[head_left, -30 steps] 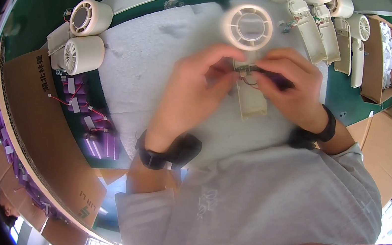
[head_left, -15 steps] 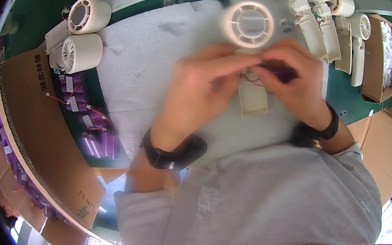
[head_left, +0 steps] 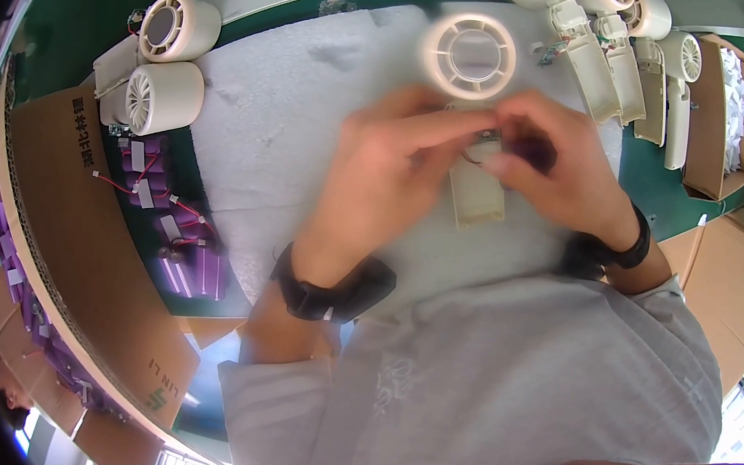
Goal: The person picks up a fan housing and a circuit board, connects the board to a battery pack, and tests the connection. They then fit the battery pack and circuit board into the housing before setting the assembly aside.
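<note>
A cream handheld fan [head_left: 468, 57] lies on the white foam sheet [head_left: 266, 86], round head away from me. Its open handle shell [head_left: 478, 194] points toward me. My left hand [head_left: 390, 158] reaches over the neck of the handle from the left, its fingers closed there; what they pinch is hidden. From the right, my right hand [head_left: 561, 154] curls closed around a dark purple battery pack [head_left: 534, 151], mostly covered by the fingers. Both hands' fingertips nearly meet above the shell. A thin wire [head_left: 474, 157] shows just below them.
Several purple battery packs [head_left: 170, 228] with red wires lie at left beside a cardboard box [head_left: 91, 262]. Fan heads [head_left: 172, 97] stand at the far left. More fans with open handles [head_left: 592, 73] line the right, near a carton of white pieces [head_left: 727, 116].
The view has shifted slightly. Both hands stay over the handle's neck, and the right fingers have turned a little, covering more of the battery pack.
</note>
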Action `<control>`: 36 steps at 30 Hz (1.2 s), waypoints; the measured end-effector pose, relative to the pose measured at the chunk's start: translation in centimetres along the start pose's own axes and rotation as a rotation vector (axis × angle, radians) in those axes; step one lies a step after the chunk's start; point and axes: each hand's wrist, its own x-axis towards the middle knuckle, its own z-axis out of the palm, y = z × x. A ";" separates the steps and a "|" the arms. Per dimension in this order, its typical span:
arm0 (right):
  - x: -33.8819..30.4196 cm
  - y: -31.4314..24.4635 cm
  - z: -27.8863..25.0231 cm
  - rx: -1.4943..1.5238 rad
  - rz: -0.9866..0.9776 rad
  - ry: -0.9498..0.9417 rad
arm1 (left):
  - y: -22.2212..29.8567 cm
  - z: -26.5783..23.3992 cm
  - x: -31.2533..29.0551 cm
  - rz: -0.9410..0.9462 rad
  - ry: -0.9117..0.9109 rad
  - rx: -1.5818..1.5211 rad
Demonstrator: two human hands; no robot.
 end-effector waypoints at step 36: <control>-0.5 0.4 -2.7 0.917 0.144 -0.378 | -1.3 -1.7 0.1 -0.069 0.029 0.025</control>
